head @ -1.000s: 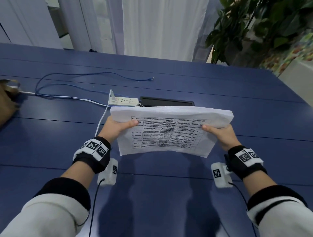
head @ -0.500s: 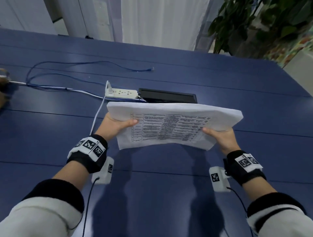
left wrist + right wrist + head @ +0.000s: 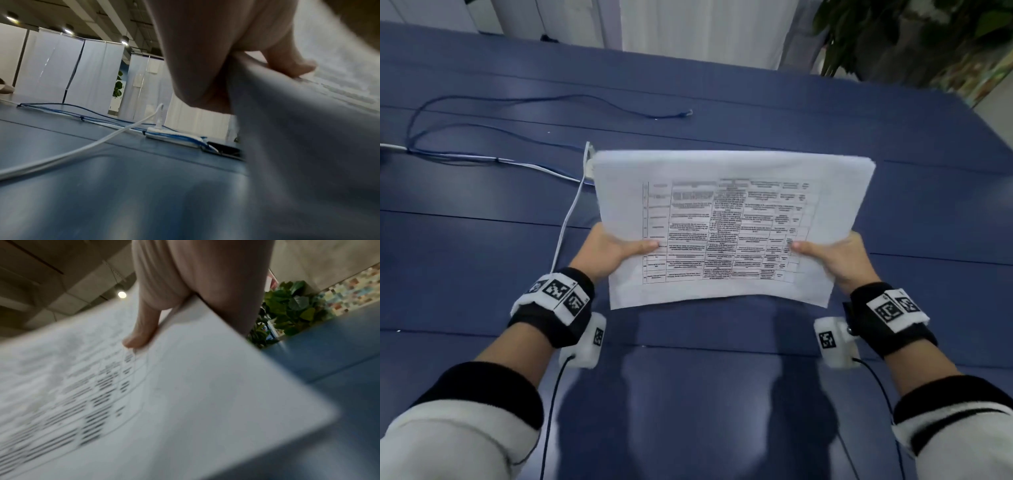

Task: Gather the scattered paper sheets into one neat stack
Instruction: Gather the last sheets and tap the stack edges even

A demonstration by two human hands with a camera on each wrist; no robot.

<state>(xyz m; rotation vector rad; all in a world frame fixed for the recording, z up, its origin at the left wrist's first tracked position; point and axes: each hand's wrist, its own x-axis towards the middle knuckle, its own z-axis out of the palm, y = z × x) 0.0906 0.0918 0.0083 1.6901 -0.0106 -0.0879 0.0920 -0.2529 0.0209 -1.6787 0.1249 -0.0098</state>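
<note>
while both thumbs pinch it, white paper stack (image 3: 726, 222), printed table on top, left hand (image 3: 606, 251), right hand (image 3: 839, 257)

The paper stack (image 3: 726, 219) is up off the blue table (image 3: 482, 274), a white sheaf in landscape with a printed table of small dark text on its top page, too blurred to read. Its 12 o'clock edge shows many layered sheets lined up fairly evenly, and its 6 o'clock edge bows slightly. It is pinched at its 9 o'clock side by the left hand (image 3: 609, 253) and at its 3 o'clock side by the right hand (image 3: 835, 257), each thumb lying on the top page.
</note>
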